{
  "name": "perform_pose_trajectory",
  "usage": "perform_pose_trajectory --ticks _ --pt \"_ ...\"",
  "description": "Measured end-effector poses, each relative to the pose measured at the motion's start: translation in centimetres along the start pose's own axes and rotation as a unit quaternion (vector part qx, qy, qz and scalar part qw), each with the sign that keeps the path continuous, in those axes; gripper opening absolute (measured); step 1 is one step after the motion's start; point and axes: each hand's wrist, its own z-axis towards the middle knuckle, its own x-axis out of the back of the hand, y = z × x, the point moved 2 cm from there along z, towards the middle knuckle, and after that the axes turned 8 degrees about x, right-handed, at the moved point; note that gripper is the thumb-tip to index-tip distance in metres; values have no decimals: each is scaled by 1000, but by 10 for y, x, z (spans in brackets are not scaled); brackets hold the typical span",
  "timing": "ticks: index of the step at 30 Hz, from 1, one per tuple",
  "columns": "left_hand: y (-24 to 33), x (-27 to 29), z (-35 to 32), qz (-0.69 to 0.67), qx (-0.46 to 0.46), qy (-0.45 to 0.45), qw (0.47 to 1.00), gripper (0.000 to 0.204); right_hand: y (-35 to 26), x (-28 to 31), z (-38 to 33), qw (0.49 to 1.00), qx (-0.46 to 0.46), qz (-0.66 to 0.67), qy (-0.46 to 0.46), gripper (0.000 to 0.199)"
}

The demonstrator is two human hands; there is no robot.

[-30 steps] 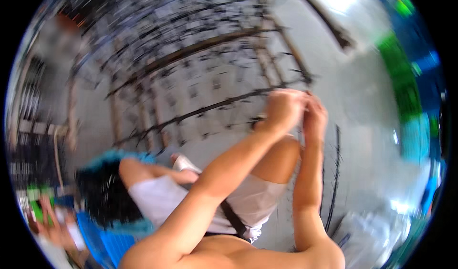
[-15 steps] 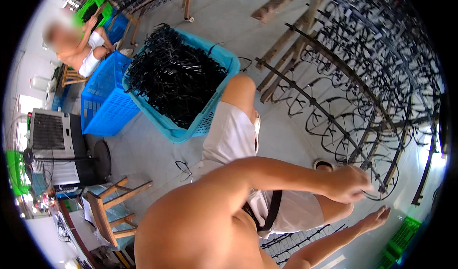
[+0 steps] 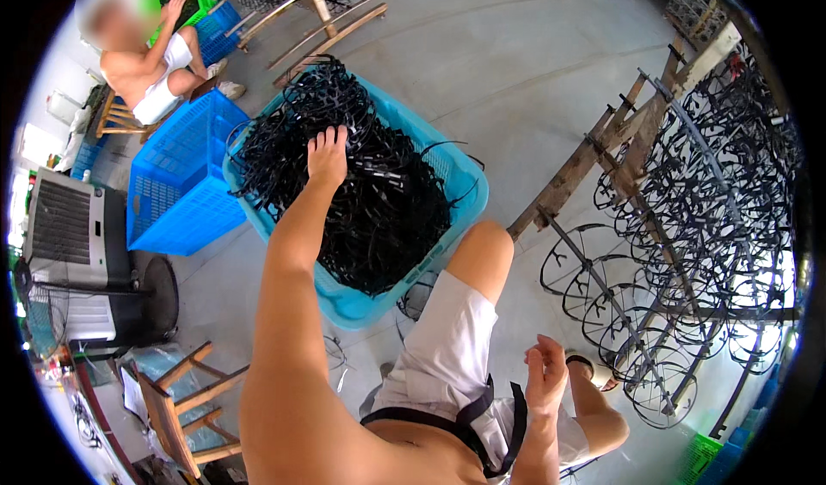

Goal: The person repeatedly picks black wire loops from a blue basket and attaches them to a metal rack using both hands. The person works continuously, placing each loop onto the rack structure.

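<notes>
My left hand [image 3: 327,156] rests spread, gripping nothing yet, on the black frames [image 3: 361,192] heaped in the light-blue crate [image 3: 460,194] ahead-left, while my right hand [image 3: 545,375] hangs loosely curled, empty, by my knee

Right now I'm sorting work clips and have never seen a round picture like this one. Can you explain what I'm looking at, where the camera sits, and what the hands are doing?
The camera sits on a person's head and looks down through a very wide lens, so the picture is round and straight edges bend. The bare arms rising from the lower edge are that person's own. The left hand reaches into a light blue crate and rests on a heap of black frame-like parts. The right hand hangs by the lap with fingers curled; whether it holds anything is too small to tell. To the right, a wooden rack carries rows of similar black pieces. A darker blue crate stands to the left, and another person sits further off.
</notes>
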Motion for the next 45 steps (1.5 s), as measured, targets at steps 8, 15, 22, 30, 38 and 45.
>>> perform_pose_trajectory --ticks 8,15,22,30,38,45 --pt "-17 -10 18 -38 -96 128 986 48 -37 -68 78 990 -22 9 -141 20" --pt "-15 46 -6 -120 -132 174 968 46 -59 -222 169 880 -142 266 -366 32" --pt "22 81 -67 -271 -65 133 951 48 -46 -353 233 771 -291 514 -238 47" --pt "32 121 -123 -744 84 -11 663 48 -80 -245 205 821 -156 487 -252 40" --pt "129 162 -157 -906 -19 -417 74 64 -83 -134 133 910 -39 251 -327 44" --pt "208 211 -201 -930 49 -348 107 34 -69 -38 69 992 121 -35 15 24"
